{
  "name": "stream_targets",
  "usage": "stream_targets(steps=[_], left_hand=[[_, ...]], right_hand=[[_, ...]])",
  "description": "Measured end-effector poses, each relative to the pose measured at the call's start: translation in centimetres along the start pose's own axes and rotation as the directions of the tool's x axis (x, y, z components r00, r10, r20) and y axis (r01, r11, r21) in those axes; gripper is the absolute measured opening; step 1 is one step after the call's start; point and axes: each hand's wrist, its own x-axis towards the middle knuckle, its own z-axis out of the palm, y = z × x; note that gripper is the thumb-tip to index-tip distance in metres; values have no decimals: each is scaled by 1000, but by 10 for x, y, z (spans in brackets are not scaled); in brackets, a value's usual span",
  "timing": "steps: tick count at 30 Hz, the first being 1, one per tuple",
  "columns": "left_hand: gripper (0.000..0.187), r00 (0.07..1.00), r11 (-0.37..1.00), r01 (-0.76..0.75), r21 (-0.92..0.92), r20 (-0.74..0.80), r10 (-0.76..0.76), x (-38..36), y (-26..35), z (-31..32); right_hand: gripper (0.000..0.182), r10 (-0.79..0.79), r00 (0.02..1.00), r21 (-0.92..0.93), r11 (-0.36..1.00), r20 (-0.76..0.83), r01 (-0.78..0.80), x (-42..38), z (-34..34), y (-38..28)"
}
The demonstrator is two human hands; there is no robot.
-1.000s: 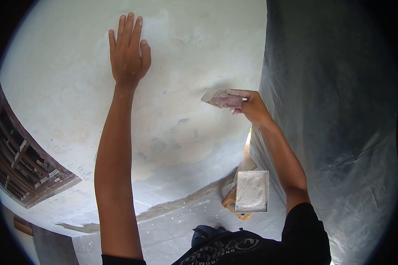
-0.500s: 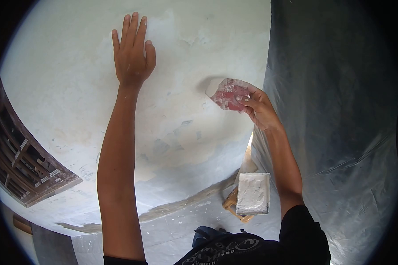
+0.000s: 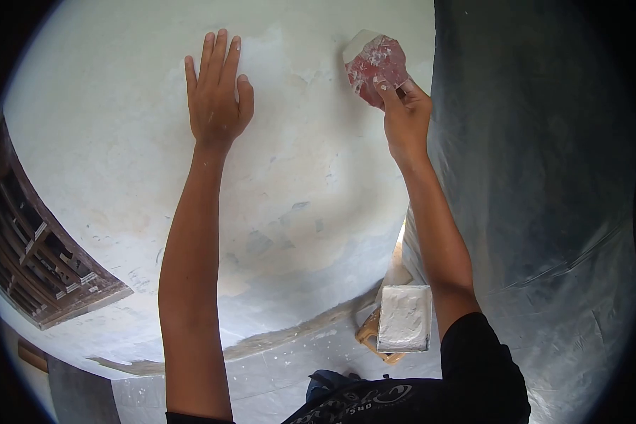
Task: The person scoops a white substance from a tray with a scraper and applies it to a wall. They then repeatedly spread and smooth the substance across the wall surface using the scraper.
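Observation:
My left hand (image 3: 215, 106) lies flat on the pale wall (image 3: 290, 162), fingers stretched upward and thumb held out to the side. To the right, my right hand (image 3: 406, 116) grips a red putty knife (image 3: 376, 69), a wide flat one smeared with white filler. Its pale edge points up and left, close to the wall; whether it touches is hard to tell. Thumb in front, the other fingers mostly hidden behind the tool. Patches of whitish and grey filler mark the wall's surface below and between my hands.
A rectangular tray of white filler (image 3: 405, 318) rests on a wooden stool (image 3: 369, 328) below my right arm. Plastic sheeting (image 3: 544, 212) hangs along the right. A dark wooden lattice frame (image 3: 39, 247) is set in the wall at left. White specks dot the grey floor covering (image 3: 261, 367).
My right hand has moved upward along the wall with the putty knife, whose edge has turned from leftward to more upward. My left hand stays flat on the wall.

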Motion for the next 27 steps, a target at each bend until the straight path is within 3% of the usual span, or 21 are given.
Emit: stream_targets(steps=[1, 2, 3, 4, 5, 6, 8, 9, 13, 15, 21, 27], left_hand=[[53, 1000, 1000, 2, 2, 5, -3, 0, 0, 0], [53, 1000, 1000, 6, 7, 4, -6, 0, -1, -1], [53, 1000, 1000, 8, 8, 10, -8, 0, 0, -1], [53, 1000, 1000, 10, 7, 16, -10, -1, 0, -1], [53, 1000, 1000, 12, 7, 16, -12, -1, 0, -1], [53, 1000, 1000, 9, 2, 9, -9, -1, 0, -1], [53, 1000, 1000, 2, -3, 1, -2, -1, -1, 0], [53, 1000, 1000, 1, 0, -1, -1, -1, -1, 0], [53, 1000, 1000, -1, 11, -2, 1, -2, -3, 1], [53, 1000, 1000, -2, 15, -6, 2, -3, -3, 2], [53, 1000, 1000, -12, 24, -12, 13, -2, -2, 2], [53, 1000, 1000, -10, 20, -7, 10, -2, -2, 1]], right_hand=[[29, -272, 962, -244, 933, -2, 264, 4, 6, 6], [29, -273, 962, -241, 933, 3, 266, 10, 12, 13], [37, -518, 852, -419, 759, 76, 499, 19, 17, 21], [46, -705, 682, -554, 496, 192, 669, 23, 24, 21], [59, -769, 583, -583, 356, 261, 731, 26, 31, 21], [59, -769, 583, -583, 355, 263, 731, 30, 40, 26], [59, -766, 531, -632, 218, 361, 744, 37, 53, 35], [57, -722, 571, -676, 197, 390, 710, 36, 56, 35], [55, -666, 598, -698, 160, 446, 698, 34, 60, 54], [53, -592, 684, -708, 253, 426, 659, 26, 56, 61], [52, -497, 784, -755, 330, 371, 567, -21, 48, 79], [70, -315, 833, -567, 618, 455, 544, -93, 48, 61]])
